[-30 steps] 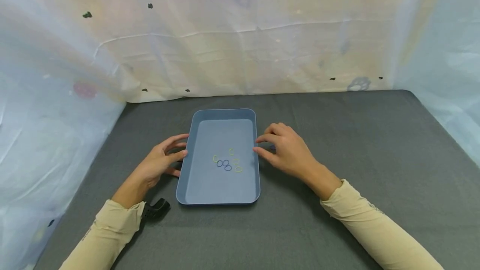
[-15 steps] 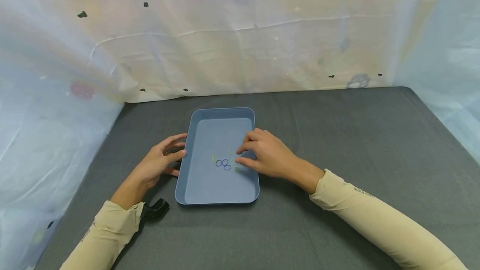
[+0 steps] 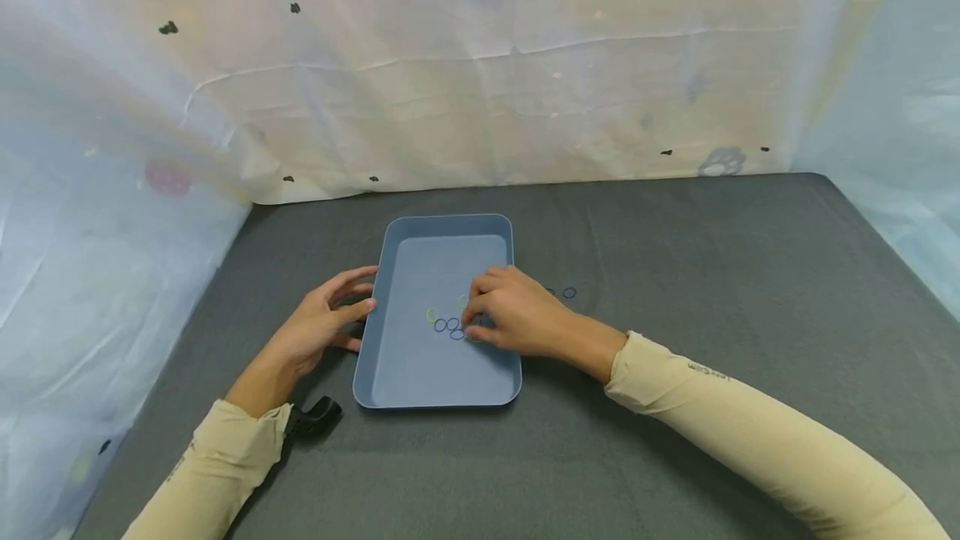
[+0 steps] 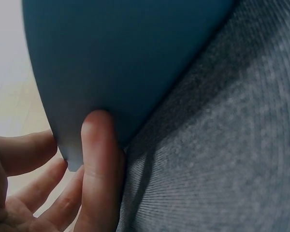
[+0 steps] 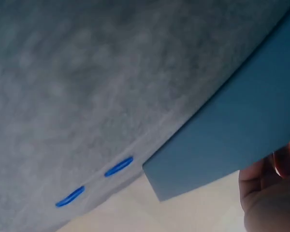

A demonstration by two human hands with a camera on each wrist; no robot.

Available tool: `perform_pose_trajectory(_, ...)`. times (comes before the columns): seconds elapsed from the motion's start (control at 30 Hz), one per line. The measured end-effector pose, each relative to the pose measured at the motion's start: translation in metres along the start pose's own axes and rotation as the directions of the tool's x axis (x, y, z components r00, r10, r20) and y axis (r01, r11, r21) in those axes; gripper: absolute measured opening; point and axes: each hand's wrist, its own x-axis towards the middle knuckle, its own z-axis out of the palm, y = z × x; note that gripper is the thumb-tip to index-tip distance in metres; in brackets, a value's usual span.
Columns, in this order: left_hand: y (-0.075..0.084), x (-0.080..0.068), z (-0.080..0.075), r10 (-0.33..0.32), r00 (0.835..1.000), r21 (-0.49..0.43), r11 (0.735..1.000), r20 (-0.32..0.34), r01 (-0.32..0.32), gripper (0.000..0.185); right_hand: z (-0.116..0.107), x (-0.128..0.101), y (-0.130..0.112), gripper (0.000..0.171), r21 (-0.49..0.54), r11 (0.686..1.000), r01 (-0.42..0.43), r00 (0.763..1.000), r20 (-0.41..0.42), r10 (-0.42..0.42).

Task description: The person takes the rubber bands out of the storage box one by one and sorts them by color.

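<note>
Right hand (image 3: 513,315) is down in the tray, reaching over its right wall, with fingers bent and thumb and fingertips close together low over the rings; honestly can't tell if they've pinched one, since the hand covers that spot and the right wrist cam doesn't show the tips. Left hand (image 3: 322,319) is on the opposite side, fingers spread and not curled around anything, with the thumb resting against the outer wall and fingertips at the rim. The blue-grey tray (image 3: 435,377) sits lengthwise between the two. Inside, just left of the right fingertips, there are three blue rings (image 3: 447,326) in a little cluster, with a yellow ring (image 3: 431,316) right beside them on the left and another bit of yellow peeking out by the right fingers. Outside the tray, past its right wall, two more blue rings (image 5: 118,166) lie near each other on the dark grey cloth (image 3: 720,290). Both arms have cream sleeves (image 3: 720,407), and there's a black band-like thing (image 3: 317,417) by the left cuff. Behind it all hangs a pale patterned curtain (image 3: 480,107).
</note>
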Motion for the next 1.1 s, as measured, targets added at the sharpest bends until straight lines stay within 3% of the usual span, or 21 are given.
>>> perform_pose_trajectory(0.4, -0.003, 0.0, -0.003, -0.007, 1.0, -0.001, 1.0, -0.013, 0.007, 0.063, 0.008, 0.013, -0.012, 0.009, -0.03, 0.997, -0.066, 0.997, 0.046, 0.068)
perform_pose_trajectory(1.1, -0.005, 0.0, -0.003, -0.012, 0.999, 0.001, 1.0, -0.039, 0.012, 0.063, 0.014, 0.014, -0.01, 0.007, -0.014, 0.994, -0.106, 0.994, 0.006, 0.106)
